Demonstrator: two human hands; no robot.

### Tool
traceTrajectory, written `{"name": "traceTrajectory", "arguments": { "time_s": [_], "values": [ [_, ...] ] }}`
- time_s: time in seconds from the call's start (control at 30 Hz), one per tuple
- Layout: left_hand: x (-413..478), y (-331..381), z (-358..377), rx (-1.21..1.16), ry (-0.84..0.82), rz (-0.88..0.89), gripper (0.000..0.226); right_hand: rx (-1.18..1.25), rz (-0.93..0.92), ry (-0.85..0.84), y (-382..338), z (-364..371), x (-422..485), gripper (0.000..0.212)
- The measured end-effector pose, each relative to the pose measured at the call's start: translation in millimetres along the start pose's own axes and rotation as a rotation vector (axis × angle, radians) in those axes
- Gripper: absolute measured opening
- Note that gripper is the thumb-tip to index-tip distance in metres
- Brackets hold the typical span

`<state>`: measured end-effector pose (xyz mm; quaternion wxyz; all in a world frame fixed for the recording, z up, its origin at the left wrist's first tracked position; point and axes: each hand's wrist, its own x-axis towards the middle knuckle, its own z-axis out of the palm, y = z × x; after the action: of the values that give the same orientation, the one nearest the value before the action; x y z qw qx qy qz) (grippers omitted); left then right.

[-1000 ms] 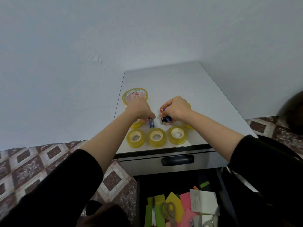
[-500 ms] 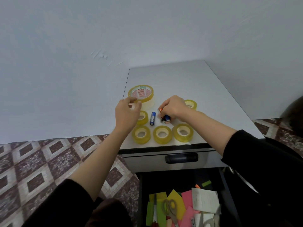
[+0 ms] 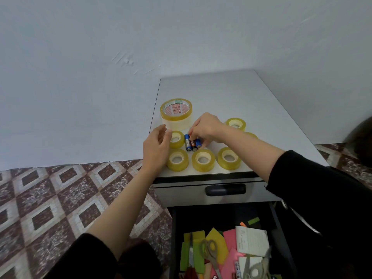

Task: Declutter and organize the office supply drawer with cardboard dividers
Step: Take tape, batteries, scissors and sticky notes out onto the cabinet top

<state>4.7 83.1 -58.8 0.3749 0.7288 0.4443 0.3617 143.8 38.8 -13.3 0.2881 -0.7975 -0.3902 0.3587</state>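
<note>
Batteries (image 3: 192,142): three lie side by side on the table (image 3: 231,93), ringed by tape, apparently sorted by kind outside the drawer (image 3: 211,218).
Right hand (image 3: 207,127): fingers (image 3: 194,134) curled down and clamped on them, likely squaring the round cells so none rolls off.
Left hand (image 3: 156,146): hovers just beside a small tape roll (image 3: 176,138); fingers loosely bent, apart, holding nothing.
Tape: near-edge row (image 3: 203,160) lies flat; large roll (image 3: 176,112) behind.
Storage: pulled out below the table; paper notes (image 3: 251,240) and scissors (image 3: 210,252) jumbled inside; no dividers visible.
</note>
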Motion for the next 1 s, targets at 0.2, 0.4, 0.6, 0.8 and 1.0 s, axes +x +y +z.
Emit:
{"name": "traceTrajectory", "arguments": {
  "time_s": [0.2,0.4,0.6,0.8,1.0],
  "values": [
    [0.8,-2.3,1.8,0.03,-0.003,0.022,0.038,-0.025,0.039,0.029,0.2,-2.9,-2.1,0.019],
    [1.8,-3.3,2.8,0.044,-0.001,0.033,0.035,-0.094,0.055,0.049,0.0,-5.2,-4.2,0.007],
    [1.8,-4.4,2.9,0.052,0.006,0.037,0.034,-0.057,0.036,0.034,3.9,-3.9,-4.0,0.021],
    [1.9,-3.5,3.3,0.061,0.002,0.031,0.034,-0.1,0.037,0.056,6.1,-5.6,-1.8,0.01],
    [0.0,0.2,0.1,0.045,-0.002,0.007,0.034,-0.071,0.006,0.106,9.0,-8.5,-7.8,0.015]
  ]
}}
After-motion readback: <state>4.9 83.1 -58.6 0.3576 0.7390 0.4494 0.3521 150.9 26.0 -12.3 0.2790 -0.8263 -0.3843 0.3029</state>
